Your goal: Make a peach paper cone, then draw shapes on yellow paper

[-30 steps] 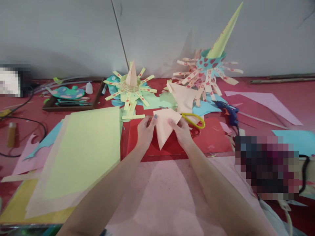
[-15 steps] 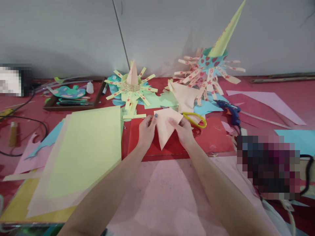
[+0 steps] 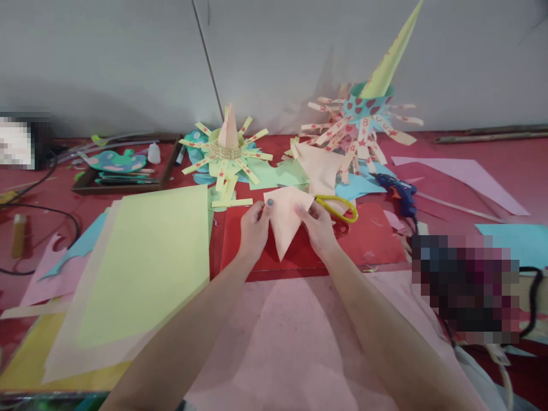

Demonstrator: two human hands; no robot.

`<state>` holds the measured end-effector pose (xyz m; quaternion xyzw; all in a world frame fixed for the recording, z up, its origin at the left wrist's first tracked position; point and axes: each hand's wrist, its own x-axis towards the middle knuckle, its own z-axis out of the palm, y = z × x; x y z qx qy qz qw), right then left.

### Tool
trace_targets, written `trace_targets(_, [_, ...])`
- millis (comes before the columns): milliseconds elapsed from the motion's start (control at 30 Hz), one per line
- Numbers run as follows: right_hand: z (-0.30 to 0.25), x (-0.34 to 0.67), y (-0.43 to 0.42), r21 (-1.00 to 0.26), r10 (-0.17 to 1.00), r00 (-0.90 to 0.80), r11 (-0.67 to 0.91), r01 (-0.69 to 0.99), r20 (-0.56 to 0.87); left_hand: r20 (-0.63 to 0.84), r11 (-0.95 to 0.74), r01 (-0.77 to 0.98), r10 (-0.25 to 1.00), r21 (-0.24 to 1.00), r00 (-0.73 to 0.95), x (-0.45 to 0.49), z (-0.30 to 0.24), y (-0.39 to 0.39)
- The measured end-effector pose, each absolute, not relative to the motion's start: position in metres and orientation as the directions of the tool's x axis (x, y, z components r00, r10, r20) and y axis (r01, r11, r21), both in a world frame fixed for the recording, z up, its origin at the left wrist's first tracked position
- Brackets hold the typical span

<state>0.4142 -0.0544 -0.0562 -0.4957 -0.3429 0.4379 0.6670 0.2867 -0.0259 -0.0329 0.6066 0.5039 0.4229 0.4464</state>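
Between my hands is a pale peach piece of paper [image 3: 284, 220], roughly a triangle with its point toward me. My left hand [image 3: 256, 225] pinches its left edge, the thumb lying on top. On the opposite side, my right hand [image 3: 317, 225] grips the right edge, also thumb on top. Beneath lies a red folder or board [image 3: 368, 237]. Yellow-handled scissors [image 3: 353, 211] rest just beyond my right hand, their blades out of sight. Behind the held piece sits a larger peach paper offcut [image 3: 323, 165].
At left lies a stack of pale yellow sheets [image 3: 158, 257]. A blue glue gun [image 3: 400, 191] is at right. Two paper crafts with cones and lettered strips stand at the back: a smaller one [image 3: 226, 149] and a taller one [image 3: 366, 108]. A dark tray [image 3: 124, 185] holds tools.
The peach paper and both hands stay nearly in place, the paper's upper edge turned slightly. The whole view has shifted a little.
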Motion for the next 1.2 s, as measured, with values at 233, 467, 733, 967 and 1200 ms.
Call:
trace_targets(233, [-0.0557,0.4139,-0.055,-0.938,0.924,0.381,0.118,-0.326,-0.016,0.034,-0.075,0.201,0.979,0.977,0.199,0.2862,-0.0325,-0.0246])
trace_targets(467, [-0.0536,0.4158,-0.0548,-0.926,0.948,0.317,0.103,-0.364,-0.019,0.034,-0.065,0.151,0.979,0.986,0.201,0.2848,-0.0388,-0.0208])
trace_targets(733, [-0.054,0.4134,-0.0544,-0.928,0.918,0.394,0.114,-0.354,-0.038,-0.058,0.037,0.07,0.943,0.997,0.328,0.2882,-0.0375,-0.0216])
trace_targets(967, [-0.0511,0.4125,-0.0549,-0.934,0.923,0.385,0.111,-0.341,-0.03,-0.091,0.085,0.032,0.925,0.996,0.369,0.2867,-0.0365,-0.0222])
trace_targets(1200, [-0.0476,0.4127,-0.056,-0.953,0.923,0.384,0.114,-0.282,-0.003,-0.088,0.072,0.055,0.907,0.996,0.411,0.2866,-0.0339,-0.0222])
